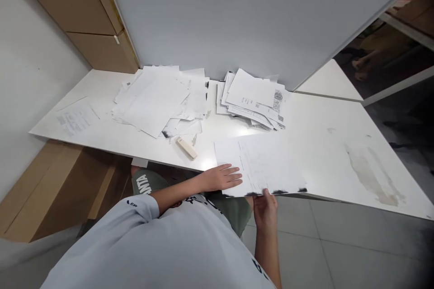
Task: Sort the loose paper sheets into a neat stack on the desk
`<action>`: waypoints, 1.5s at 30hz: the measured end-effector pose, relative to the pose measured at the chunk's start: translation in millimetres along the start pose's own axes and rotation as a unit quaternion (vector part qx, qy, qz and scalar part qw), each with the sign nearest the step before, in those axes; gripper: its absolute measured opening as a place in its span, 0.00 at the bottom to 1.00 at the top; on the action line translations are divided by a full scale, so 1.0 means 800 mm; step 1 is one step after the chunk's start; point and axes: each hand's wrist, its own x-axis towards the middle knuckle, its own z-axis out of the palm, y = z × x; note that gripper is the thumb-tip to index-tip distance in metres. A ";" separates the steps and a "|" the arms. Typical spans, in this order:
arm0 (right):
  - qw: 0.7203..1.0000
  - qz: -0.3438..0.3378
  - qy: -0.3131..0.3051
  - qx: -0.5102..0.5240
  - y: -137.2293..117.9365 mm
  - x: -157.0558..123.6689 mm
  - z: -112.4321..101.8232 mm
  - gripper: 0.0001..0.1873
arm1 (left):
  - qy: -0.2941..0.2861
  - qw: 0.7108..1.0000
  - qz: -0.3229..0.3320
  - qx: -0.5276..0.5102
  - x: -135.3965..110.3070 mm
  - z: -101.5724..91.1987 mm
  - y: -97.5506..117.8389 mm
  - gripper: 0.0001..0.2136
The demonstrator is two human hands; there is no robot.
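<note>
A sheet of paper (271, 158) with faint print and dark smudges along its near edge lies at the table's front edge, its near side reaching the rim. My left hand (224, 178) rests flat on its left part, fingers stretched out. At the near edge, my right hand (266, 207) pinches the paper, thumb on top and the other fingers beneath, partly hidden. Left of the sheet lies a small cream, oblong object (186, 148), perhaps a stapler. Beyond it is a loose, spread pile of papers (156, 99). A thicker stack of printed papers (252, 95) sits behind the sheet.
The white table (325, 158) carries a brownish stain (373, 174) on its right side. At far left lies a faintly printed sheet (77, 117). A grey panel (217, 18) rises behind the table. Cardboard boxes (101, 52) stand at back left, and another box (44, 185) below.
</note>
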 end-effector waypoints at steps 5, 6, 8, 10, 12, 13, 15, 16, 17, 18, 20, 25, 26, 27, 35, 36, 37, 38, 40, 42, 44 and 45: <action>0.999 0.040 -0.007 -0.033 -0.009 0.015 -0.001 0.20 | 0.004 1.000 0.002 0.002 0.014 0.005 -0.001 0.14; 0.998 0.045 -0.007 -0.038 -0.011 0.015 -0.002 0.21 | -0.006 1.000 0.000 -0.006 0.014 0.002 0.000 0.15; 0.998 0.044 -0.003 -0.042 -0.016 0.015 -0.004 0.22 | -0.037 0.999 -0.014 -0.033 0.012 -0.007 0.000 0.17; 0.999 0.016 0.015 -0.037 -0.022 0.016 -0.011 0.21 | -0.076 0.994 -0.030 -0.074 0.006 -0.016 0.001 0.20; 0.998 -0.030 0.042 -0.035 -0.030 0.023 -0.025 0.19 | -0.111 0.986 -0.036 -0.119 -0.002 -0.024 0.002 0.25; 0.996 -0.053 0.056 -0.038 -0.037 0.028 -0.034 0.18 | -0.121 0.982 -0.036 -0.137 -0.006 -0.027 0.002 0.27; 0.991 -0.091 0.078 -0.053 -0.053 0.042 -0.056 0.16 | -0.125 0.978 -0.036 -0.163 -0.012 -0.029 0.002 0.31; 0.990 -0.099 0.081 -0.067 -0.063 0.049 -0.067 0.16 | -0.122 0.977 -0.039 -0.168 -0.015 -0.030 0.003 0.32; 0.988 -0.097 0.080 -0.084 -0.073 0.057 -0.076 0.17 | -0.118 0.978 -0.044 -0.169 -0.016 -0.030 0.004 0.33; 0.988 -0.089 0.075 -0.103 -0.082 0.064 -0.084 0.17 | -0.115 0.978 -0.053 -0.164 -0.017 -0.029 0.005 0.34; 0.987 -0.065 0.059 -0.137 -0.099 0.075 -0.093 0.19 | -0.114 0.980 -0.077 -0.141 -0.018 -0.027 0.007 0.34; 0.977 -0.049 0.011 -0.207 -0.112 0.080 -0.088 0.19 | -0.099 0.987 -0.097 -0.081 -0.023 -0.021 0.011 0.31; 0.976 -0.052 0.008 -0.211 -0.111 0.079 -0.085 0.20 | -0.086 0.989 -0.100 -0.072 -0.026 -0.020 0.011 0.30; 0.976 -0.057 0.008 -0.211 -0.110 0.077 -0.083 0.21 | -0.071 0.990 -0.107 -0.063 -0.030 -0.019 0.011 0.29; 0.987 -0.042 0.054 -0.145 -0.097 0.066 -0.070 0.22 | 0.005 0.991 -0.116 -0.073 -0.049 -0.025 0.004 0.23; 0.988 -0.041 0.050 -0.138 -0.096 0.063 -0.069 0.22 | 0.004 0.990 -0.112 -0.081 -0.050 -0.027 0.003 0.23; 0.989 -0.041 0.045 -0.135 -0.096 0.061 -0.069 0.22 | 0.001 0.990 -0.109 -0.088 -0.051 -0.028 0.002 0.24; 0.989 -0.043 0.044 -0.134 -0.095 0.059 -0.068 0.22 | -0.003 0.990 -0.107 -0.095 -0.052 -0.029 0.002 0.25; 0.988 -0.046 0.050 -0.138 -0.094 0.056 -0.068 0.22 | -0.012 0.988 -0.109 -0.107 -0.054 -0.031 0.001 0.26; 0.987 -0.043 0.055 -0.145 -0.092 0.052 -0.068 0.22 | -0.016 0.986 -0.116 -0.118 -0.058 -0.031 0.002 0.28; 0.983 -0.044 0.063 -0.165 -0.090 0.048 -0.066 0.22 | -0.015 0.985 -0.120 -0.126 -0.062 -0.031 0.002 0.28; 0.979 -0.055 0.072 -0.181 -0.089 0.046 -0.065 0.21 | -0.015 0.984 -0.121 -0.131 -0.064 -0.031 0.003 0.29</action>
